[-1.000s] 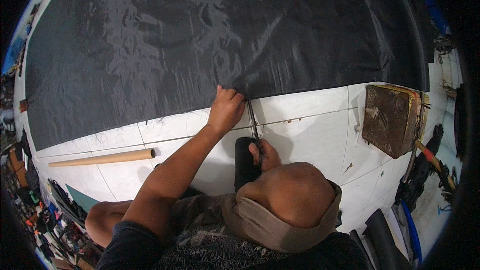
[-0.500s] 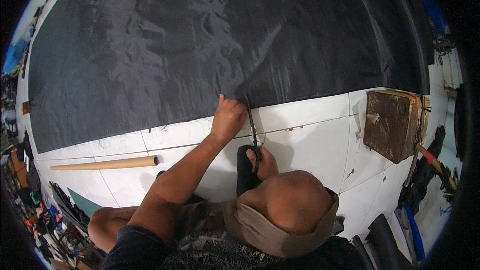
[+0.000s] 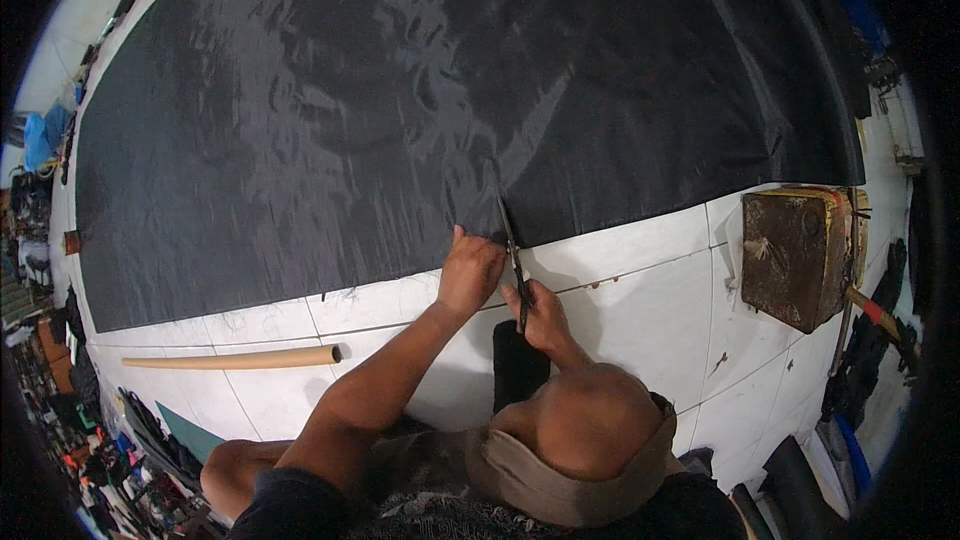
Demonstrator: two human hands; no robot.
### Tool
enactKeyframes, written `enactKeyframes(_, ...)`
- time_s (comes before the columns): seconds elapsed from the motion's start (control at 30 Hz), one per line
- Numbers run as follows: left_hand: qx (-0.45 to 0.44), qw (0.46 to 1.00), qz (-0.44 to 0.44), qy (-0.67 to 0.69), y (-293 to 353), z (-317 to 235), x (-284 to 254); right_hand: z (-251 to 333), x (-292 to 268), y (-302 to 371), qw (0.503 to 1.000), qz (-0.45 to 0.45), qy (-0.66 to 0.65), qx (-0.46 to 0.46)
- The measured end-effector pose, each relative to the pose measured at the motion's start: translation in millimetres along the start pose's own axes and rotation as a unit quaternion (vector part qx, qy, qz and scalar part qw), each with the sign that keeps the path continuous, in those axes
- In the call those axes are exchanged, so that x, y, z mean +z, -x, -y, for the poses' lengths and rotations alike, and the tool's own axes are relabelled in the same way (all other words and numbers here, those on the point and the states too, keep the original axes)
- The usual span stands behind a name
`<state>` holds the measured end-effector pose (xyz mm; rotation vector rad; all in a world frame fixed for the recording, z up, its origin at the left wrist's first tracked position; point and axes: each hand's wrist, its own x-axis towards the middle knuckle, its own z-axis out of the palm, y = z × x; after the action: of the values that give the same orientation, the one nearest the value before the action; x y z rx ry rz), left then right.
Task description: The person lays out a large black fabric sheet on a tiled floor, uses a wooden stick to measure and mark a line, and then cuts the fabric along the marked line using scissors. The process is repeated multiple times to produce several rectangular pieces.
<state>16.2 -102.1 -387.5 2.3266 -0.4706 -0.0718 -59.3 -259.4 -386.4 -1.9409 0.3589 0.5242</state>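
Observation:
A wide sheet of black, slightly shiny fabric (image 3: 310,140) is spread over the white tiled floor, its near edge slanting across the view. My left hand (image 3: 472,272) is closed on that edge, thumb side toward the cloth. Just to its right, my right hand (image 3: 545,316) grips a pair of dark long-bladed scissors (image 3: 509,230). The blades point away from me and reach across the fabric's edge; the lower blade is hard to make out. The handles are partly covered by my right fingers.
A brown cardboard tube (image 3: 235,358) lies on the tiles at the left. To the right, a worn brown block-like tin (image 3: 790,258) stands against the fabric's edge, with a red-banded wooden handle (image 3: 872,310) beside it. Clutter lines the far left.
My right hand has moved forward, closer to my left hand, and the scissors reach farther over the fabric. The whole view has shifted a little. My left hand stays at the edge.

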Motion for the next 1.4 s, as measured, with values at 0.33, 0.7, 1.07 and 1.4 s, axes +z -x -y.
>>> enactKeyframes(0.33,0.074,0.982,0.126,-0.117,10,2,-19,1,9,-13,1.0,-0.004,-0.027,0.004)
enactKeyframes(0.7,0.0,0.955,0.207,-0.212,21,-23,-13,64,-4,-113,0.999,-0.031,-0.02,-0.012)
enactKeyframes(1.07,-0.029,0.911,0.29,-0.292,26,-32,-9,107,-6,-193,0.998,-0.03,-0.057,-0.025)
enactKeyframes(1.4,-0.042,0.917,0.324,-0.23,19,-31,-23,155,-7,-231,0.994,-0.014,-0.111,0.004)
